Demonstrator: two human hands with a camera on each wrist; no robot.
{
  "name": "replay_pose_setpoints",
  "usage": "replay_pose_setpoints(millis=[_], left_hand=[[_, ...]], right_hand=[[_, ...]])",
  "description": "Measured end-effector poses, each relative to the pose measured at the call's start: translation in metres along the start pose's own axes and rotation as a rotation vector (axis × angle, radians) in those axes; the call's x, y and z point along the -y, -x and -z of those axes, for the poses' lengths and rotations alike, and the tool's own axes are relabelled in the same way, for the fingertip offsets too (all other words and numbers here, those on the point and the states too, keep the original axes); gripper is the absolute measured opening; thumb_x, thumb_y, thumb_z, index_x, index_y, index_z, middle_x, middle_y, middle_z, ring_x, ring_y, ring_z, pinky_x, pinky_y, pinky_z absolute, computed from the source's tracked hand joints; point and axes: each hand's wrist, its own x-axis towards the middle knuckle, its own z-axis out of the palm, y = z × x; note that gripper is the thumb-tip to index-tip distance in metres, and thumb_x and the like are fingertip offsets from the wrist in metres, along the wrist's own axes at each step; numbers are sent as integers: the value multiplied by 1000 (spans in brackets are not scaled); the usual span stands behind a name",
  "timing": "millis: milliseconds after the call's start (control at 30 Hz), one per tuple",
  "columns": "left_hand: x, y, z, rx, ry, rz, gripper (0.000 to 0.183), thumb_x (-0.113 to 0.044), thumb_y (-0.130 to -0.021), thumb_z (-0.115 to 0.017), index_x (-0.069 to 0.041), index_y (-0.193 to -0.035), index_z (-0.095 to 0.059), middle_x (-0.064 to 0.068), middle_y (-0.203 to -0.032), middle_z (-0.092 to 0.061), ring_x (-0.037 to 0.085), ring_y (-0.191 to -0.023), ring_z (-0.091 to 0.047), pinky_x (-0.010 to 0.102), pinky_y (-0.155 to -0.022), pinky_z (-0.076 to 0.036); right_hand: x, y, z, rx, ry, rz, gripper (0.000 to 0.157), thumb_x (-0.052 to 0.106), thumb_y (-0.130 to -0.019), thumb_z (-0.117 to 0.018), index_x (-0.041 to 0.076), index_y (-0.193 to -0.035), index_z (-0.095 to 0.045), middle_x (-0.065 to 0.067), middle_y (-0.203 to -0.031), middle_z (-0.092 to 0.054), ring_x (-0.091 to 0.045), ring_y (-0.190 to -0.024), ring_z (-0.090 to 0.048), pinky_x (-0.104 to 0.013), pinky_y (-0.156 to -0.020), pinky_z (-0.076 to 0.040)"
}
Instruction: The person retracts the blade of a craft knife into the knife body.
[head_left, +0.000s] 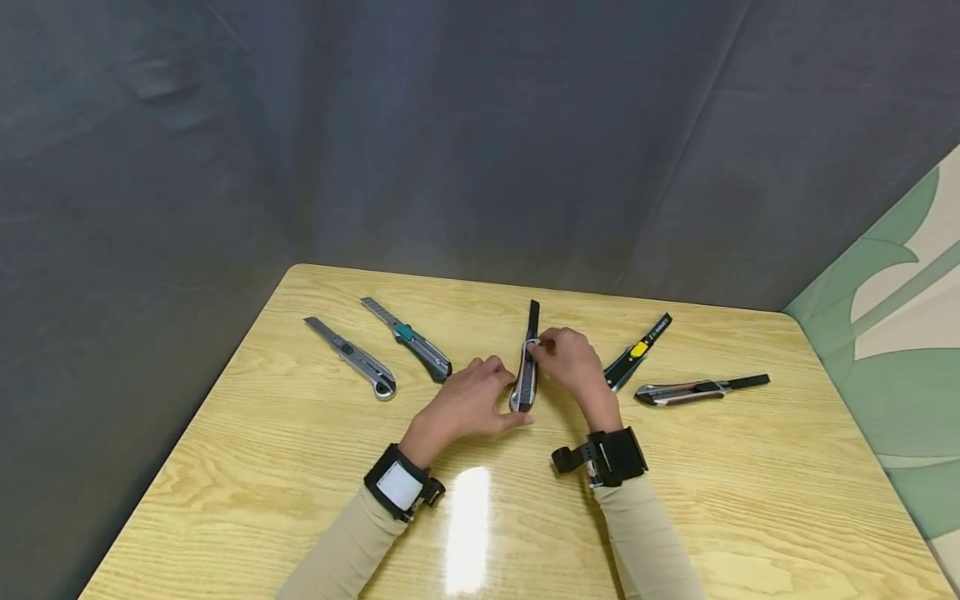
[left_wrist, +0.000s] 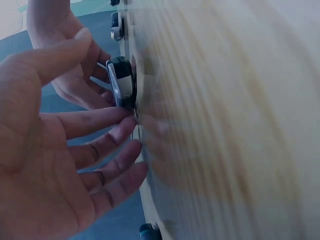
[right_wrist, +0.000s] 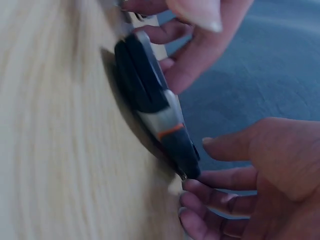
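A silver and dark utility knife (head_left: 527, 375) with a black blade lies on the table between the hands, blade end pointing away. My left hand (head_left: 468, 398) is beside its rear end, fingers extended and thumb spread apart from them. In the left wrist view, the left index fingertip is right at the knife's end (left_wrist: 121, 82). Around the front of the handle is my right hand (head_left: 572, 358). In the right wrist view, its fingertips (right_wrist: 187, 185) reach the knife's front low by the tabletop, while the thumb stands slightly off the handle.
To the left lie a grey utility knife (head_left: 360, 360) and one with a teal slider (head_left: 420, 346). On the right are a black and yellow utility knife (head_left: 636, 354) and another silver and dark one (head_left: 682, 392). A dark curtain (head_left: 480, 150) hangs behind the wooden table (head_left: 750, 500).
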Motion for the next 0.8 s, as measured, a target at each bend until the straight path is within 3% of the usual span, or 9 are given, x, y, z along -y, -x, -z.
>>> replay_pose_setpoints(millis=[267,467,633,800], left_hand=[[-1,-6,-4,-57,-127,2,61,-61,-74,-68,-15,-113,-58,2,-100,-49,18,-81,-43,30,-60,-50],[-1,-6,-5,-49,-122,-30,54,-50,-78,-70,-11,-114,-58,2,-103,-51,17,-83,-45,31,-64,-53],[2,-3,-2,-39,-81,-34,47,-38,-82,-71,-10,-117,-57,1,-108,-52,16,-88,-48,31,-70,-55],[5,-1,3,-68,-51,-36,49,-31,-84,-70,-9,-124,-51,3,-111,-55,17,-91,-51,34,-74,-56]], right_hand=[[7,-2,-9,-48,-2,-74,35,41,-88,-61,8,-100,-63,-7,-83,-60,-22,-67,-53,-32,-52,-42],[7,-1,-13,-58,-19,-126,36,43,-87,-62,7,-94,-58,-7,-80,-59,-20,-64,-52,-29,-49,-41],[8,0,-11,-85,-180,-142,41,38,-88,-63,0,-103,-56,-9,-81,-63,-16,-60,-56,-25,-47,-44],[12,1,-5,-120,-430,-124,43,28,-90,-63,-4,-115,-53,-17,-93,-67,-19,-64,-66,-31,-51,-61]])
